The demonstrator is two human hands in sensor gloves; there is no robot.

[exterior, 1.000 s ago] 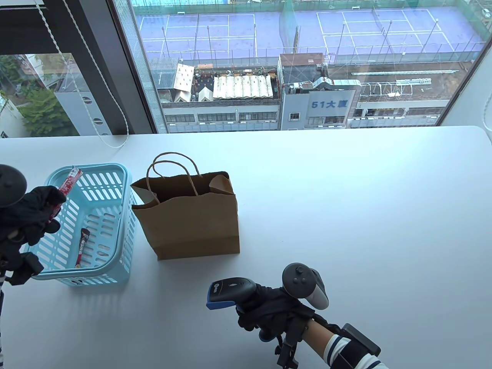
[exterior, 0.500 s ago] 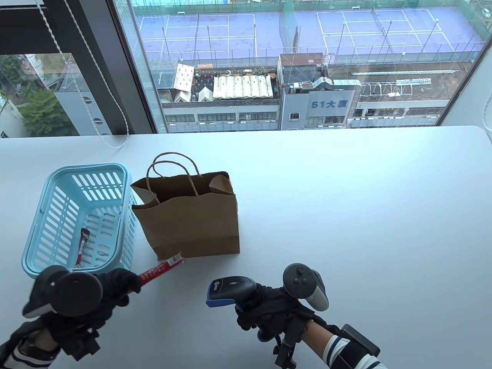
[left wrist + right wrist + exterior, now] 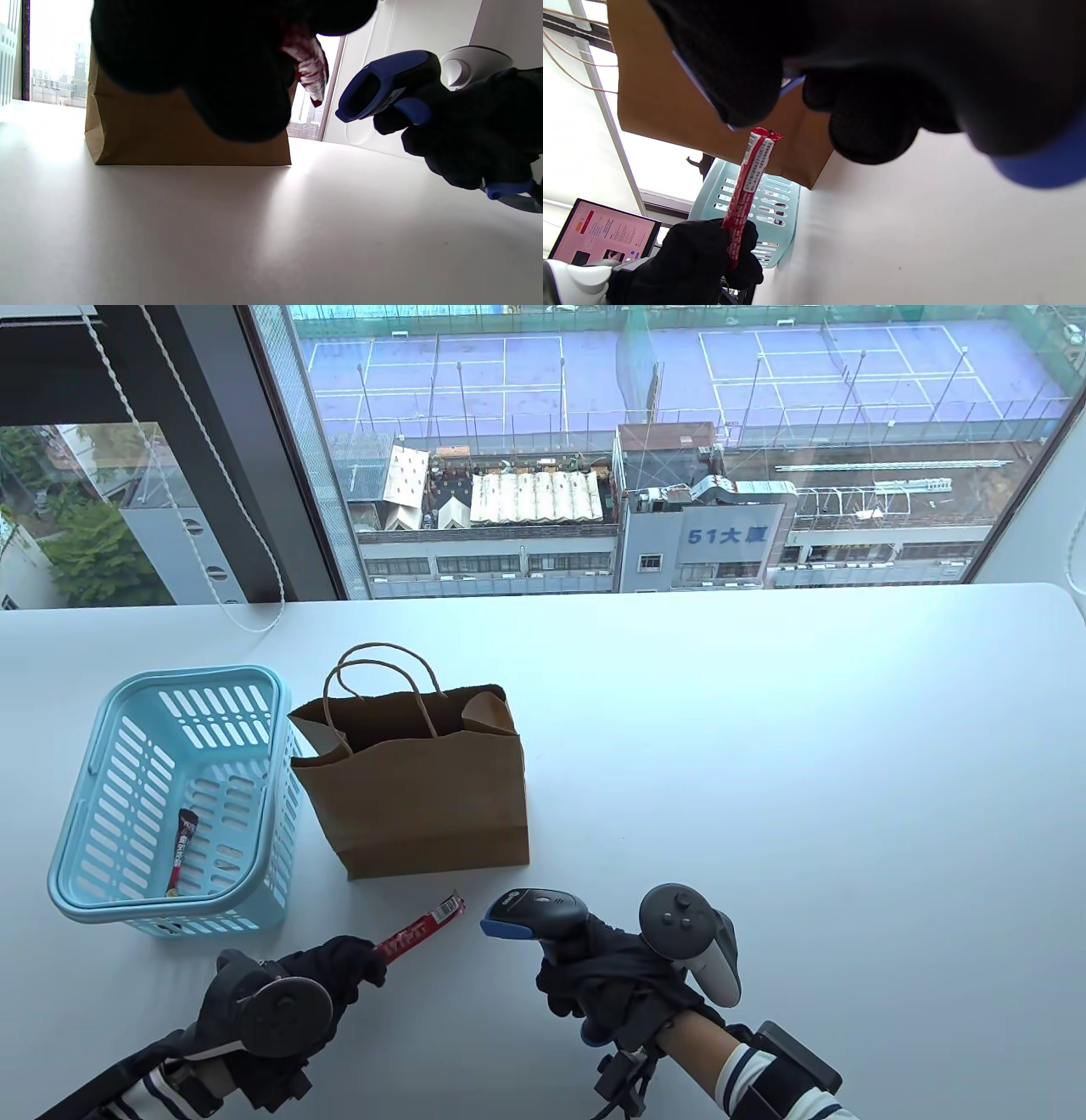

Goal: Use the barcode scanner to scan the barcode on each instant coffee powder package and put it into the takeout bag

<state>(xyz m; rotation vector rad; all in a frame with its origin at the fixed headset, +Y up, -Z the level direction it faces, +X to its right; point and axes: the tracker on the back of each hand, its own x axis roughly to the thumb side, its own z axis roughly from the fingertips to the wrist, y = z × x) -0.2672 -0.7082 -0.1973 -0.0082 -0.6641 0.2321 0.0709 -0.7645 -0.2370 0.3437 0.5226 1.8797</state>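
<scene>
My left hand (image 3: 339, 967) pinches a red coffee stick (image 3: 422, 931) by its lower end, low over the table in front of the bag. The stick's free end points up and right toward the scanner. In the right wrist view the red coffee stick (image 3: 749, 186) shows small print along its side. My right hand (image 3: 607, 976) grips the grey and blue barcode scanner (image 3: 536, 912), whose blue nose faces the stick's tip a short way off. The brown paper takeout bag (image 3: 424, 789) stands open behind them. A second coffee stick (image 3: 181, 851) lies in the light blue basket (image 3: 102, 891).
The basket stands at the left, touching the bag's side. A window with blind cords (image 3: 212, 517) runs along the table's far edge. A laptop screen (image 3: 602, 233) shows to the left in the right wrist view. White table surface stretches to the right.
My left hand carried the red stick from above the basket down and right to the table's front, close to the scanner. My right hand shifted the scanner slightly right and raised its nose.
</scene>
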